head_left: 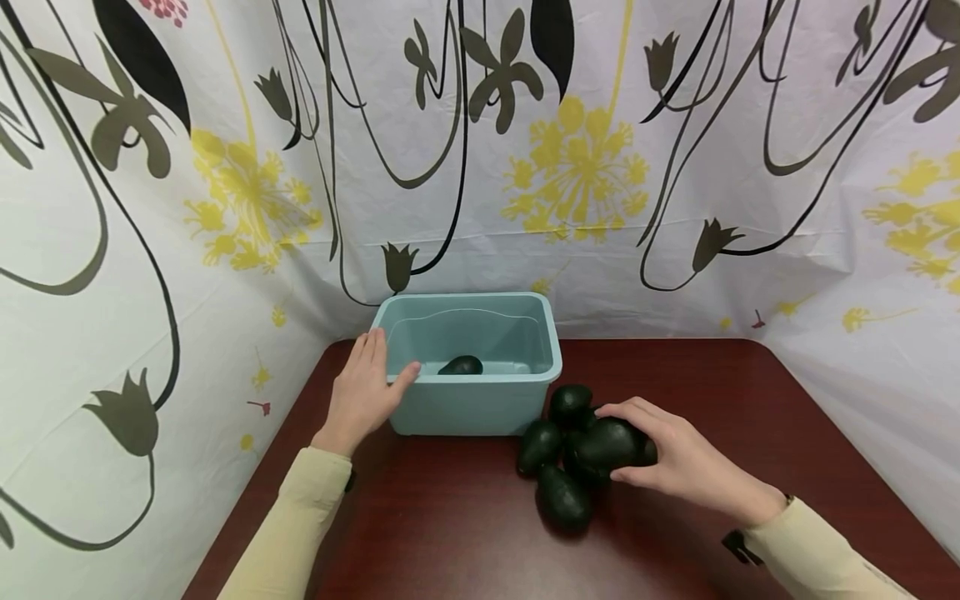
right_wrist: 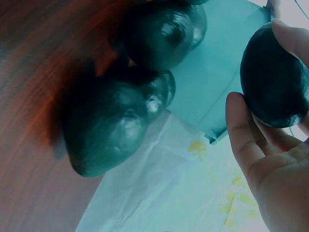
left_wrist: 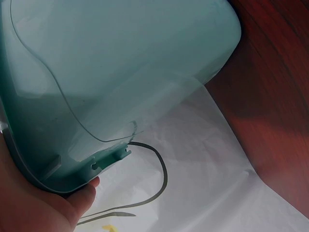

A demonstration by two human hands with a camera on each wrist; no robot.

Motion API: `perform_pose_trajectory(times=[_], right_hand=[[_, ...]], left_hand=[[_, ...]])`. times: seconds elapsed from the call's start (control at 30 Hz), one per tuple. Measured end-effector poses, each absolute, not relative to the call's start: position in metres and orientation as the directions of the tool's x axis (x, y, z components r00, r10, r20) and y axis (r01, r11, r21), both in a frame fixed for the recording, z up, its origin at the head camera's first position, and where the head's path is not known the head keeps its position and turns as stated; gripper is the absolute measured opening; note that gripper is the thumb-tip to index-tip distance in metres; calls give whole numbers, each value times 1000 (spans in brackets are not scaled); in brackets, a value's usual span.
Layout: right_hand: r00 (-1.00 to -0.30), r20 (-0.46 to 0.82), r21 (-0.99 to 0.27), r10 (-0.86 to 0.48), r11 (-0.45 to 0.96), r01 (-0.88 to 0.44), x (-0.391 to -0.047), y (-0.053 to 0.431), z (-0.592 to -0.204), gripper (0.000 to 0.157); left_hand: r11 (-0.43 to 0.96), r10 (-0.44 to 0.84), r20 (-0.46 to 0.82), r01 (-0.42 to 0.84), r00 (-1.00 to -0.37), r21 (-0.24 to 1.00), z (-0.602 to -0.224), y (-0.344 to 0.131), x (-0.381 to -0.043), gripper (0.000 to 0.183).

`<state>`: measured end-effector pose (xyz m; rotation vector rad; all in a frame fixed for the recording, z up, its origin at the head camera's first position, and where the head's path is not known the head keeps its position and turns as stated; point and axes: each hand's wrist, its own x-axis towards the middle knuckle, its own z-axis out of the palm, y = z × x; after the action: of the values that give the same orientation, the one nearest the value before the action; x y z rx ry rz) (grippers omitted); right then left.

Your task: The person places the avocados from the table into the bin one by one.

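My right hand point(head_left: 663, 446) holds a dark green avocado point(head_left: 607, 444) between thumb and fingers, above a small pile. In the right wrist view the held avocado point(right_wrist: 274, 77) is apart from the others. Several avocados lie on the table, among them a front one point(head_left: 564, 498), a left one point(head_left: 540, 447) and a back one point(head_left: 571, 404). With fingers fairly straight, my left hand point(head_left: 363, 392) rests against the left front corner of a light blue plastic bin point(head_left: 472, 408), its thumb at the front rim. Inside the bin lies one avocado point(head_left: 462, 365), partly hidden by the front wall.
The dark red wooden table point(head_left: 435, 517) has rounded back corners. Behind and beside it hangs a white cloth point(head_left: 450, 225) with yellow, black and grey-green plant prints. The bin stands near the table's back edge, with the pile by its right front corner.
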<state>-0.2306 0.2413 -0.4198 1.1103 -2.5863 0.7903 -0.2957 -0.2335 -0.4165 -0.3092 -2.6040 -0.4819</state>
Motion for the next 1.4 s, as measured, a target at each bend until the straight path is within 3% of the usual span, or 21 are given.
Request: perform_pose_trajectory(times=[0.47,0.83,1.4], right_hand=[[-650,497,-386,-574,525,-759,-242,229,-409,77],[-666,520,-415,-535,523,-744,-250,224,-401,70],[-632,572,-389,-523,506,-770,-272,207,-384,70]], left_hand=[[916,129,490,293,-862,274,-417,-232,-297,102],[915,127,493,294,-861,277,-417,-232,-297,101],[917,125,490,289,-863,274,-418,-233,-298,101]])
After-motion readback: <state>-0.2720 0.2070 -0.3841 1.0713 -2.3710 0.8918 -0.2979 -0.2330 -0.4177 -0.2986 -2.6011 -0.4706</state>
